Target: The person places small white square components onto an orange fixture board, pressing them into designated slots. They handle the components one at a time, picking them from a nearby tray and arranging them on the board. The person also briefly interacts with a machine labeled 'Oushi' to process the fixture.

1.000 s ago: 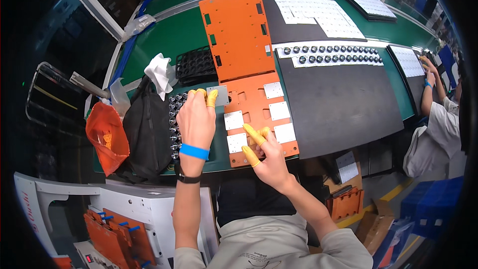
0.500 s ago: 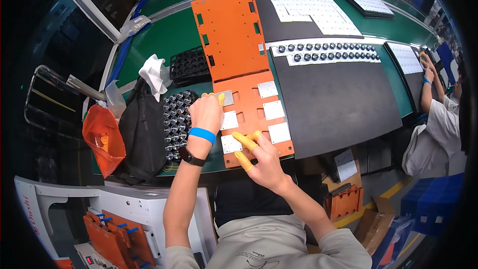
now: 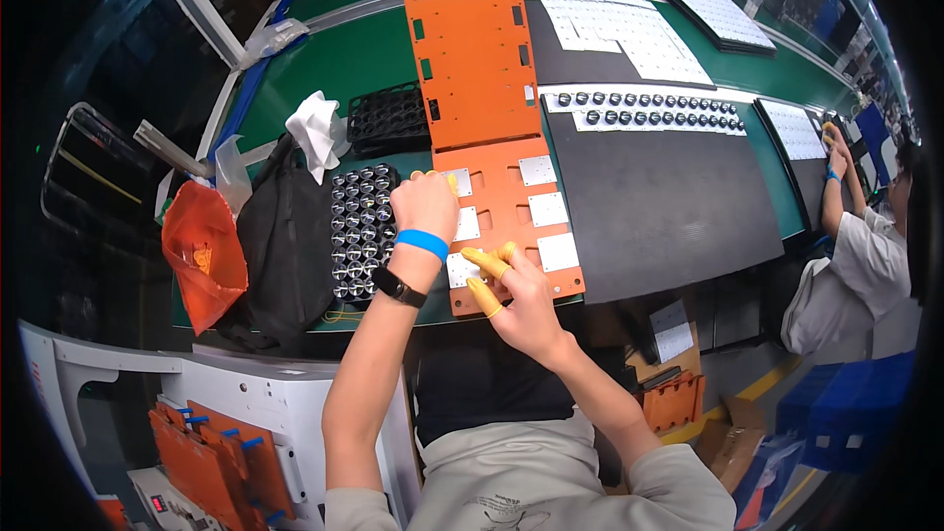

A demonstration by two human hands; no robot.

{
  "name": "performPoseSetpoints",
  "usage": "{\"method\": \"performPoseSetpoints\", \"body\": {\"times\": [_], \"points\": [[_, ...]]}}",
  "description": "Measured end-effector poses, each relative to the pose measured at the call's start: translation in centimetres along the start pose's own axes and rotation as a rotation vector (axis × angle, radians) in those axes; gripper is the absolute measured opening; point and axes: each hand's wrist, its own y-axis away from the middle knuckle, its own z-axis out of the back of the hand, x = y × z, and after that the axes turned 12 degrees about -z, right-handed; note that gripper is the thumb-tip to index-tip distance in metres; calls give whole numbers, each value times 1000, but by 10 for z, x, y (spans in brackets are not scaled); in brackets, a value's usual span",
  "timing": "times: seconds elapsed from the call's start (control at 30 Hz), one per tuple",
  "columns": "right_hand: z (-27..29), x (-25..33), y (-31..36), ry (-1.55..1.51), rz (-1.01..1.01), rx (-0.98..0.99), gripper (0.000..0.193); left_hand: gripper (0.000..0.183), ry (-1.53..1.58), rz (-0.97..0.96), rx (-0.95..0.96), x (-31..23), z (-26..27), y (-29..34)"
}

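Note:
An orange hinged fixture (image 3: 509,206) lies open on the bench, with white square plates in two columns on its near half. My left hand (image 3: 428,206), wearing yellow finger cots, is curled at the edge of the far left plate (image 3: 462,181); its fingertips are mostly hidden. Below it is the middle left plate (image 3: 466,224). My right hand (image 3: 521,303), also with yellow finger cots, has its fingers apart over the near left plate (image 3: 459,273). The right column holds three more plates, one being the middle right plate (image 3: 547,209).
Left of the fixture stands a tray of round black parts (image 3: 364,236), with a black tray (image 3: 388,121) behind. To the right, a black mat (image 3: 669,197) bears white strips with black knobs (image 3: 659,119). A black bag (image 3: 285,246) hangs left. A co-worker (image 3: 855,256) works far right.
The whole view has shifted slightly. My left hand has edged a little farther and rightward along the far left plate. My right hand stays over the near left plate.

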Motion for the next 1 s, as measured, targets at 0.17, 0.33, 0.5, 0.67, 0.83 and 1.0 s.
{"method": "performPoseSetpoints", "body": {"times": [0.17, 0.33, 0.5, 0.67, 0.83, 1.0], "points": [[20, 7, -2, 6, 136, -27, 35, 24, 59, 41, -123, -4, 36, 21], [69, 44, -40, 92, 346, -197, 33, 24, 555, -54, -325, -28, 89, 119], [78, 30, -153, 376, 339, -460, 50, 72, 666, 198, -292, -50, 47, 170], [71, -21, -245, 381, 17, -394, 70, 79, 675, 165, -199, -57, 31, 185], [84, -8, -230, -262, -120, -75, 65, 63, 720, 194, -226, -51, 12, 181], [104, -1, -143, 101, 287, -103, 45, 56, 898, 234, -198, -43, 13, 178]]}}
